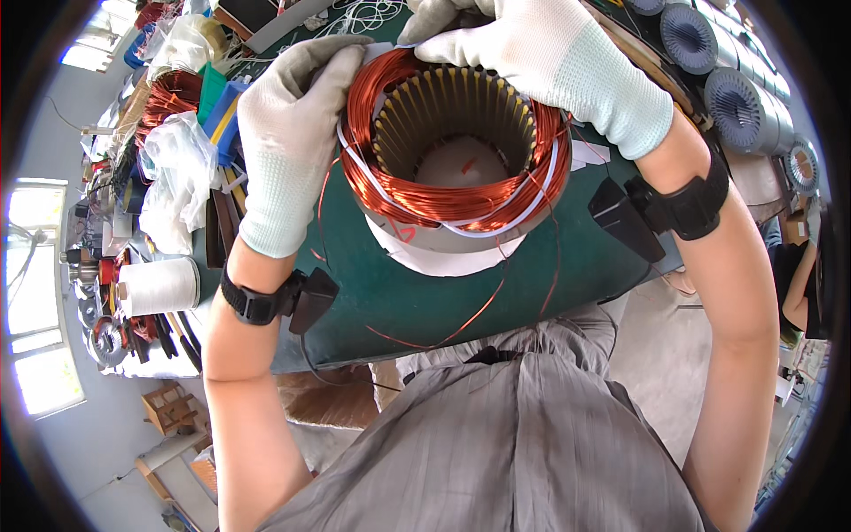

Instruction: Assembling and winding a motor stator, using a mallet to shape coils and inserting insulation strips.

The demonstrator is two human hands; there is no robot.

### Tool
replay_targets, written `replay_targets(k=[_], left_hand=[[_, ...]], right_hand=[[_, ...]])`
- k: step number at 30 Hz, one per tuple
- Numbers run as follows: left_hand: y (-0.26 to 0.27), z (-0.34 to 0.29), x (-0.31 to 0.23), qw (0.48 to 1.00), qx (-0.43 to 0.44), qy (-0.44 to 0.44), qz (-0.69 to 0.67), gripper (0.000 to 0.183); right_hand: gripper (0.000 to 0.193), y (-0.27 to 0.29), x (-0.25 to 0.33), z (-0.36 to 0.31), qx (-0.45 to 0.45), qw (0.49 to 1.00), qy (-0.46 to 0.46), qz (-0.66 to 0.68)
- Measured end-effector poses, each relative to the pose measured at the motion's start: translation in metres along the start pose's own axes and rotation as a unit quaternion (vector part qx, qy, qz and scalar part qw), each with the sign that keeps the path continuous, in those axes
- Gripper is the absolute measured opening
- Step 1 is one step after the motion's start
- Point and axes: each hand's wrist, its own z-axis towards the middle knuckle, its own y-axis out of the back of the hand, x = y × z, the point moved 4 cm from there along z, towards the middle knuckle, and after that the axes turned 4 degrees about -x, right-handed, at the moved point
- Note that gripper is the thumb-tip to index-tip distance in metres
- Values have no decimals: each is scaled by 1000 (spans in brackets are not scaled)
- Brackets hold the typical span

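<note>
A motor stator [425, 232] stands upright on the green bench, its slots showing yellowish liners round a hollow bore. Copper wire windings [425, 197] ring its upper end, with white lacing cord [365, 177] lying over them and loose wire ends hanging toward me. My left hand [297, 124], in a pale knitted glove with grey fingers, is closed at the far left of the windings, on a small pale strip [379, 50]. My right hand [523, 53], gloved alike, reaches over the far rim with bent fingers pressed together. What its fingertips grip is hidden.
Clear plastic bags [177, 168], a blue bin [229, 120] and a white cord spool [160, 286] crowd the left. Finished grey stators [749, 111] line the far right. White wires [368, 16] lie behind the windings. Another person's arm [800, 279] shows at the right edge.
</note>
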Motion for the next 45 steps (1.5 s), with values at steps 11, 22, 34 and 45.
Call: replay_targets(k=[11, 22, 34, 45], left_hand=[[2, 18, -24, 990, 141, -18, 14, 23], [1, 38, -9, 975, 195, -16, 108, 26], [-14, 30, -47, 972, 195, -20, 129, 14], [-12, 36, -38, 959, 261, 24, 108, 14]], right_hand=[[19, -5, -18, 10, 29, 999, -9, 26], [19, -12, -63, 25, 8, 964, 187, -188], [30, -28, -71, 27, 88, 952, -131, 263], [24, -28, -67, 29, 77, 957, -151, 235]])
